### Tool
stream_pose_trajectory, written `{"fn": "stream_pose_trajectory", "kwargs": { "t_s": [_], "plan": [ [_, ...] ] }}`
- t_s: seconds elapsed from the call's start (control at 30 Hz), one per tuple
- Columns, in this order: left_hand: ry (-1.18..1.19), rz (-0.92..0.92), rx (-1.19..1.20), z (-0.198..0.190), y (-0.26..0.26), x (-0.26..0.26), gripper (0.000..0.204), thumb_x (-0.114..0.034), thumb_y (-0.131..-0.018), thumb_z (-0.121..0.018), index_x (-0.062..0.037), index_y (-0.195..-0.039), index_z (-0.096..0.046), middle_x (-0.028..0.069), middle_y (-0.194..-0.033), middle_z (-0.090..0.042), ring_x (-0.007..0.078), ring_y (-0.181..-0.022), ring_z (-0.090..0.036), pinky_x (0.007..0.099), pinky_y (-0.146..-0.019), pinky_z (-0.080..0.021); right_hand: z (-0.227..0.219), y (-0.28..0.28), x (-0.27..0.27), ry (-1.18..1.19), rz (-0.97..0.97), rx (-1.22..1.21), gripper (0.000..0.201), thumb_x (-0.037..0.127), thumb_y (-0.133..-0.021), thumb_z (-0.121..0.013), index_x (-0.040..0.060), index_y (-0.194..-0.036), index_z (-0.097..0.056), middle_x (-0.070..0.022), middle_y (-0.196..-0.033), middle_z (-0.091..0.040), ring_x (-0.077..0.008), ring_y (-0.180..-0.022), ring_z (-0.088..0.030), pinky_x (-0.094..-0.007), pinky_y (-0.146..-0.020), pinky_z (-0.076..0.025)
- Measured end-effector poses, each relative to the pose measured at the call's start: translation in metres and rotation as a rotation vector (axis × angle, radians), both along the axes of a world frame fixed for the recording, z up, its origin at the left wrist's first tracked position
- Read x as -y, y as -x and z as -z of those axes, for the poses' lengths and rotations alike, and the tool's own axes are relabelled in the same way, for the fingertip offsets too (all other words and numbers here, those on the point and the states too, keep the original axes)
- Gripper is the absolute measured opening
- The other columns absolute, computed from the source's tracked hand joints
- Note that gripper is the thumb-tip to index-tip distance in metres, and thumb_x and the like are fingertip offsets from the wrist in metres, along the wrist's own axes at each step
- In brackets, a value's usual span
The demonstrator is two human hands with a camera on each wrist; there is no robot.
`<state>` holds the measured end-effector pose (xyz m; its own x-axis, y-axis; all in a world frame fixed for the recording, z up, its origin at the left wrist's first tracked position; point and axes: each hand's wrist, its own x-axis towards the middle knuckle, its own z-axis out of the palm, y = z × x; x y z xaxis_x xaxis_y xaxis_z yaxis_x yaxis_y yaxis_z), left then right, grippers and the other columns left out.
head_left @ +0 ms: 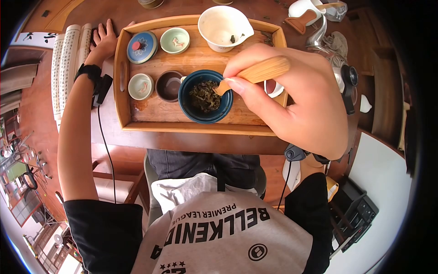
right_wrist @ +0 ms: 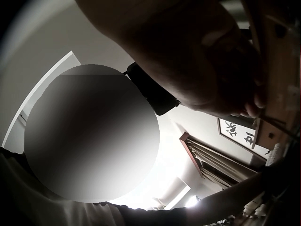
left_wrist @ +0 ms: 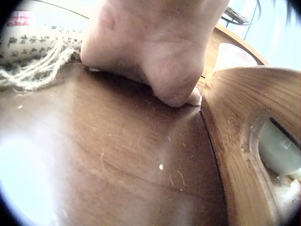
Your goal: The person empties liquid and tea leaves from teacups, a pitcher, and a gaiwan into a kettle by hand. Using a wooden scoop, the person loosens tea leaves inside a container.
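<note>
My right hand (head_left: pixel 310 100) pinches a bamboo tea scoop (head_left: pixel 267 71) between thumb and fingers. The scoop's lower end dips into a dark blue bowl (head_left: pixel 186 110), among dry-looking, curled tea leaves (head_left: pixel 205 97). In the right wrist view this hand (right_wrist: pixel 202 70) is a dark shape, and the scoop is not made out. My left hand (head_left: pixel 106 40) rests on the table just beyond the tray's left end, fingers spread. Its heel (left_wrist: pixel 174 70) shows close to the tray wall in the left wrist view. A white spouted pitcher (head_left: pixel 212 27) with a few leaf bits stands behind the bowl.
A wooden tray (head_left: pixel 196 126) carries the bowl, a brown cup (head_left: pixel 160 86), two pale cups and a blue lid (head_left: pixel 145 55) with a red knob. Bamboo scrolls (head_left: pixel 68 68) lie left of it. Glassware and a metallic device (head_left: pixel 349 80) stand at right.
</note>
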<state>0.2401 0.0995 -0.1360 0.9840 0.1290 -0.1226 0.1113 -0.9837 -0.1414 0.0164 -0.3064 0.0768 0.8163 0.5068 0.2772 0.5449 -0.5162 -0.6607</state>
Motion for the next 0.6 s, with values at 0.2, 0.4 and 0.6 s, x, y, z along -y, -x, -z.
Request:
{"fn": "stream_pose_trajectory", "kwargs": {
  "t_s": [0.2, 0.4, 0.6],
  "plan": [
    [-0.012, 0.014, -0.002, 0.0, 0.001, 0.0, 0.089, -0.068, -0.088, -0.045, -0.029, -0.156, -0.004, 0.0109, -0.163, 0.0, 0.0371, -0.149, -0.001, 0.0658, -0.113, -0.011, -0.005, 0.0, -0.001, -0.051, -0.017, 0.019, 0.008, 0.001, -0.083, -0.069, 0.0027, -0.091, -0.066, -0.0055, -0.076, -0.066, -0.0159, -0.061, -0.06, -0.0257, -0.056, -0.045],
    [0.01, 0.021, -0.002, -0.001, 0.002, -0.001, 0.088, -0.066, -0.088, -0.046, -0.0279, -0.156, -0.004, 0.0124, -0.163, 0.001, 0.039, -0.149, -0.001, 0.0676, -0.112, -0.011, 0.002, -0.001, -0.003, 0.04, -0.027, 0.012, 0.008, 0.002, -0.083, -0.071, 0.0035, -0.088, -0.065, -0.0058, -0.076, -0.065, -0.0171, -0.06, -0.06, -0.0279, -0.055, -0.045],
    [0.04, 0.019, 0.007, -0.001, 0.001, -0.001, 0.088, -0.064, -0.089, -0.048, -0.0278, -0.156, -0.003, 0.0123, -0.163, 0.002, 0.0397, -0.149, 0.0, 0.0688, -0.111, -0.01, 0.001, 0.0, -0.005, -0.063, -0.045, 0.029, 0.01, 0.003, -0.083, -0.071, 0.0039, -0.089, -0.063, -0.0046, -0.075, -0.064, -0.0178, -0.059, -0.059, -0.0283, -0.053, -0.045]
  ]
}}
